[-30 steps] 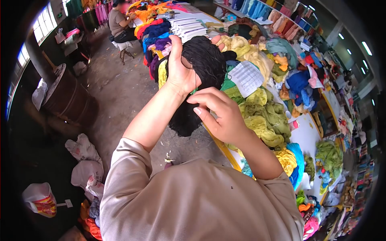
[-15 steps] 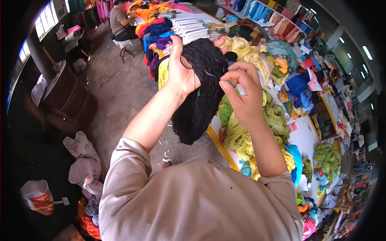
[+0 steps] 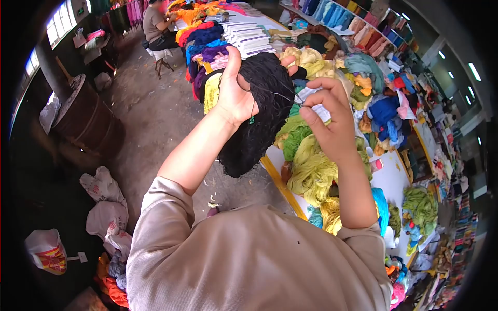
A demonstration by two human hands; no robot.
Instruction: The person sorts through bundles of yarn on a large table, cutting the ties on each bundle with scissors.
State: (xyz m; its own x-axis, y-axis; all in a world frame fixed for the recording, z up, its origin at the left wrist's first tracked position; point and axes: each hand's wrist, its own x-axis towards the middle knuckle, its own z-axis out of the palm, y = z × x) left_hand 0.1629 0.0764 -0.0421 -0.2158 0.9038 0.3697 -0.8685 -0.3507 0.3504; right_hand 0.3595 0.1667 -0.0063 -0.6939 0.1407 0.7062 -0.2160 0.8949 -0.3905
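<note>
A skein of black yarn (image 3: 267, 88) hangs over my left hand (image 3: 238, 96). The thumb stands up on one side of the loop and some fingertips show past its far side; the rest of the fingers are hidden under the yarn. To the right, my right hand (image 3: 329, 116) is closed in a pinch, with thumb and fingertips together on a thin dark strand (image 3: 282, 97) that runs across to the skein. A small green bit (image 3: 252, 120) shows by the left palm. The lower end of the skein hangs free above the floor.
A white table (image 3: 391, 181) with a yellow edge carries heaps of coloured yarn, olive-green skeins (image 3: 311, 171) nearest. White stacks (image 3: 246, 39) lie farther back. A person (image 3: 155, 26) sits at the far left. A rusty drum (image 3: 91, 119) and plastic bags (image 3: 109, 212) stand on the left.
My right hand has moved right, away from the skein, drawing the strand out from it. The skein's lower end has risen slightly, while my left hand stays nearly in place.
</note>
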